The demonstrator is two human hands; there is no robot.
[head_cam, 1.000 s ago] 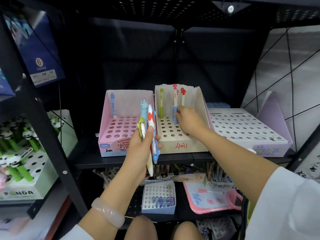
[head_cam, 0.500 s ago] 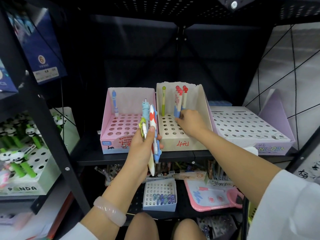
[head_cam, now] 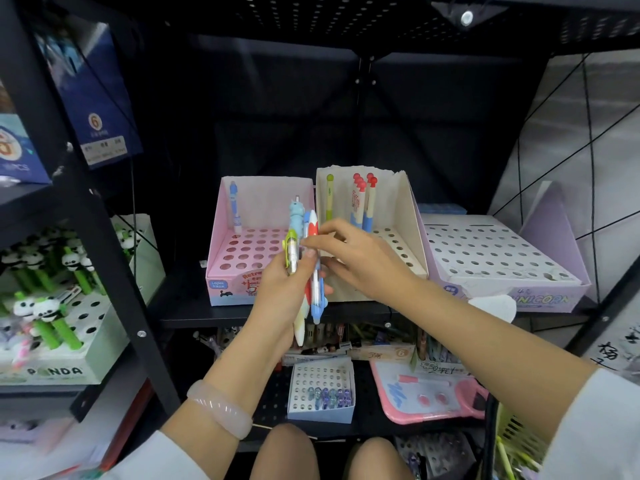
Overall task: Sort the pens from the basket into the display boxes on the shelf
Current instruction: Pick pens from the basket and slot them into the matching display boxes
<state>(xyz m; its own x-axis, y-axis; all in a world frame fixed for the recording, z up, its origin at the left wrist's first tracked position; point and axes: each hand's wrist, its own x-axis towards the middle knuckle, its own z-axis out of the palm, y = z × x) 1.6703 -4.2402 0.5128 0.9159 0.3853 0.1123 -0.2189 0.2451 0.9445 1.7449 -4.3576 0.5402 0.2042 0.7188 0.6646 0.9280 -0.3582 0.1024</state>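
1. The black shelf [head_cam: 263, 318] carries a pink box [head_cam: 242, 271], a cream box [head_cam: 408, 216] and a lilac box [head_cam: 502, 258].
2. The right hand [head_cam: 360, 258] has left the cream box, where three red-capped pens [head_cam: 363, 202] now stand; one more is sorted.
3. It now pinches at the bundle of pens [head_cam: 306, 258] that the left hand [head_cam: 280, 292] grips upright.
4. The basket [head_cam: 512, 431] sits at lower right.

Right hand [head_cam: 360, 261] has let go of the red-topped pens [head_cam: 363, 202] in the cream box [head_cam: 408, 216] — they stand on their own now — and come back to pinch the red-and-white pen [head_cam: 313, 230] in the left hand [head_cam: 280, 289].
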